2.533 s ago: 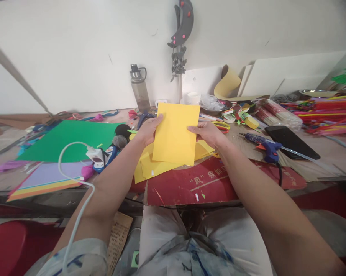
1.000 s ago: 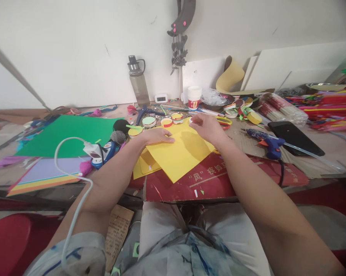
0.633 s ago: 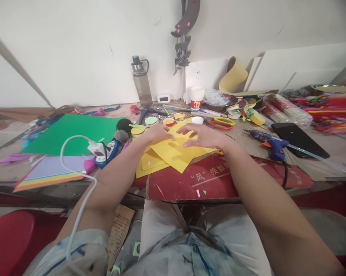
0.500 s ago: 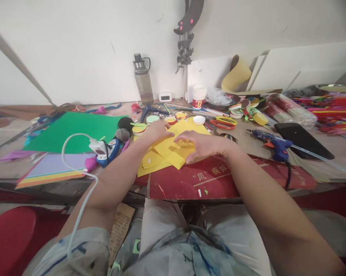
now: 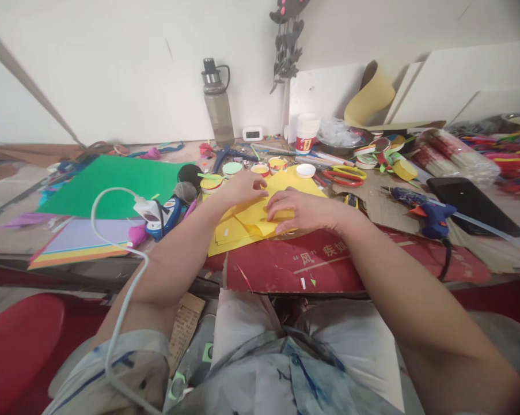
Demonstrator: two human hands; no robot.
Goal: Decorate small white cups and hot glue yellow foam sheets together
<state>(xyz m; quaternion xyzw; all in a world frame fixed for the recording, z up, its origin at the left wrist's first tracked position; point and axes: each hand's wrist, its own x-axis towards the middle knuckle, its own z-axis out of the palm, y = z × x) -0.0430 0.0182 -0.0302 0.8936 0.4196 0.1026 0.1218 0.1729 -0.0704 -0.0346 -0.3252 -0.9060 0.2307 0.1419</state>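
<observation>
Several yellow paper sheets (image 5: pixel 231 229) lie overlapped on a red printed board (image 5: pixel 260 268) in front of me. My left hand (image 5: pixel 245 189) is over the upper left of the sheets, its fingers loosely bent and apart. Close to its right, my right hand (image 5: pixel 302 208) spreads curved fingers across the top sheet, and seems to touch it. The lower edge of that sheet bulges up a little near my right thumb. Just beyond my hands stand small round paper pieces, among them a green-topped one (image 5: pixel 232 168) and a white one (image 5: pixel 305 170).
Scissors (image 5: pixel 344 176), a hot glue gun (image 5: pixel 432 216) and a black phone (image 5: pixel 475 206) are on the right. Green paper (image 5: pixel 99 187) and a white charging cable (image 5: pixel 125 288) are on the left. A bottle (image 5: pixel 217 104) and a paper cup (image 5: pixel 306 134) stand behind.
The view has shifted slightly. My right hand has come down closer onto the top yellow sheet, whose lower corner has drawn up and bends. My left hand stays near the same spot.
</observation>
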